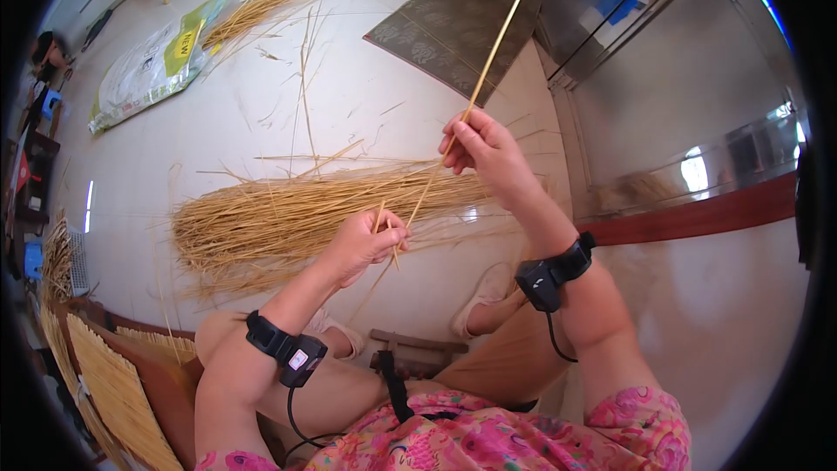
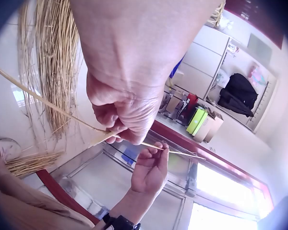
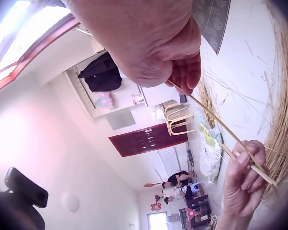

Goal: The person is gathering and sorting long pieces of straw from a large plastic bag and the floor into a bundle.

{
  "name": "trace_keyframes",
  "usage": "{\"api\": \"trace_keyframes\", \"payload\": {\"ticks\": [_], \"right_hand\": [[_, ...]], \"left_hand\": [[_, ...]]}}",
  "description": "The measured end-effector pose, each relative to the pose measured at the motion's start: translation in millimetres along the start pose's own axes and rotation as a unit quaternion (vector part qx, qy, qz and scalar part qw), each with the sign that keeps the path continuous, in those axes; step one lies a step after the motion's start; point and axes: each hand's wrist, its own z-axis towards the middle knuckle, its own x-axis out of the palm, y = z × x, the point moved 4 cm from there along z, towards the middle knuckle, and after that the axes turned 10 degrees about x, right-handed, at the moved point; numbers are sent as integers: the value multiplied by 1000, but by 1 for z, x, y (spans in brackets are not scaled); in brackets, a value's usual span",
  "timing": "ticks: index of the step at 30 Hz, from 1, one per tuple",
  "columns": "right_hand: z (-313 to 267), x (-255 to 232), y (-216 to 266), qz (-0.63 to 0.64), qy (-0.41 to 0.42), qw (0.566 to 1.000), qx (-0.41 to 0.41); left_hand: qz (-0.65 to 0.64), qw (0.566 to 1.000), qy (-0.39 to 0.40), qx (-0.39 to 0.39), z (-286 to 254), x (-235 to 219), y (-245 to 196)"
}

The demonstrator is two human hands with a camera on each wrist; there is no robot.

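Note:
My right hand (image 1: 488,155) pinches a long straw stalk (image 1: 499,45) between thumb and fingers, and the stalk slants up and away past it. Lower down and to the left, my left hand (image 1: 364,244) holds the stalk's lower part, its fingers curled. A short, thicker piece of straw (image 3: 267,176) also sits in the left hand's fingers and crosses the long stalk, as the right wrist view shows. Below both hands, a large bundle of loose straw (image 1: 270,222) lies on the floor.
A printed sack (image 1: 148,74) with more straw (image 1: 261,10) beside it lies at the far left. A dark mat (image 1: 458,26) is ahead, with glass doors (image 1: 680,87) on the right. Trimmed straw panels (image 1: 118,384) stand by the left knee. Two people sit far off in the right wrist view.

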Motion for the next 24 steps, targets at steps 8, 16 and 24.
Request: {"api": "trace_keyframes", "payload": {"ticks": [8,16,24], "right_hand": [[3,-1,-5,-13,-13,1000,8],[-1,-1,-4,-4,-1,1000,22],[-3,6,2,-10,25,1000,4]], "left_hand": [[31,999,-14,-19,4,-7,9],[6,999,23,-24,0,0,-2],[18,999,34,-7,2,0,-1]]}}
